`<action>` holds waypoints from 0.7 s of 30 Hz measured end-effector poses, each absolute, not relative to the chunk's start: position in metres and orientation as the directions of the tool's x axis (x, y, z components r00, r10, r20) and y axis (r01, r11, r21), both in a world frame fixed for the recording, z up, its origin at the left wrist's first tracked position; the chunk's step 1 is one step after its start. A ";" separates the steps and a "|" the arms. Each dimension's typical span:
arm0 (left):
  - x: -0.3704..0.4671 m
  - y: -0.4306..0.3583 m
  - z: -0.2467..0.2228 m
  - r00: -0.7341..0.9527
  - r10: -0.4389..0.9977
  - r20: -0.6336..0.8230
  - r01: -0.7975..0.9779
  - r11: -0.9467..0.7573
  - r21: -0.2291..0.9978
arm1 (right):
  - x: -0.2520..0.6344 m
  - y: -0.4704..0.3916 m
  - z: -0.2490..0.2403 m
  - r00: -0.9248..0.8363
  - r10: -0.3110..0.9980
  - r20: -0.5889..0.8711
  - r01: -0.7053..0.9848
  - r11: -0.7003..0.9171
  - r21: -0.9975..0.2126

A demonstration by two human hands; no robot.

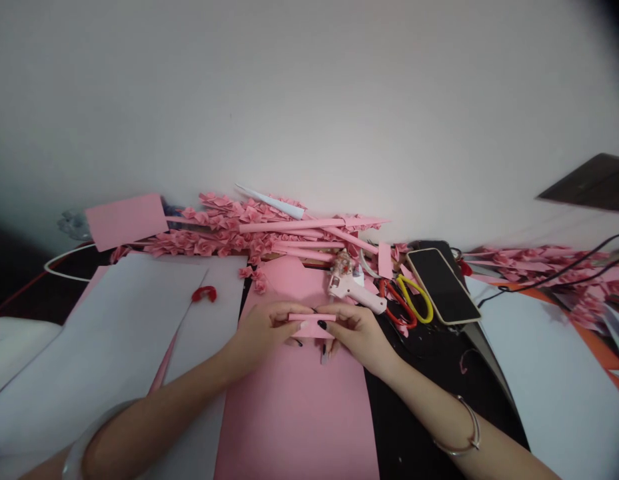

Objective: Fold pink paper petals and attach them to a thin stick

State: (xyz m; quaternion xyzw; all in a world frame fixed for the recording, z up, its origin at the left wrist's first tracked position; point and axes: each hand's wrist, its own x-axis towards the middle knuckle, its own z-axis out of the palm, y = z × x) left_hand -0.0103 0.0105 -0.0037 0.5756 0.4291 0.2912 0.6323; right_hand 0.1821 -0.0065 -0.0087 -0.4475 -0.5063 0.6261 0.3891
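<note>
Between my two hands is a small pink paper strip [312, 328], its upper edge curled into a narrow roll. My left hand [264, 333] pinches the strip's left end, thumb on the front and fingers behind. At the right end, my right hand [362, 333] grips it the same way, a dark-nailed thumb on the paper. Part of the fingers is hidden behind the strip. Below lies a large pink paper sheet [299, 413]. Just beyond my right hand rests a pale pink glue gun [356, 290].
Red-handled scissors [396, 307], yellow-handled scissors [419, 300] and a phone [444, 287] lie at the right. Pink paper flowers [224, 220] and rolled paper stems [294, 225] pile up along the wall. White sheets [129, 320] cover the left; another white sheet [549, 373] lies right.
</note>
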 end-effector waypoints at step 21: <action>-0.010 0.013 0.007 0.424 0.843 -0.332 0.111 0.315 0.943 | 0.185 -0.006 -0.004 -0.299 0.934 -0.196 -0.006 -0.207 -0.978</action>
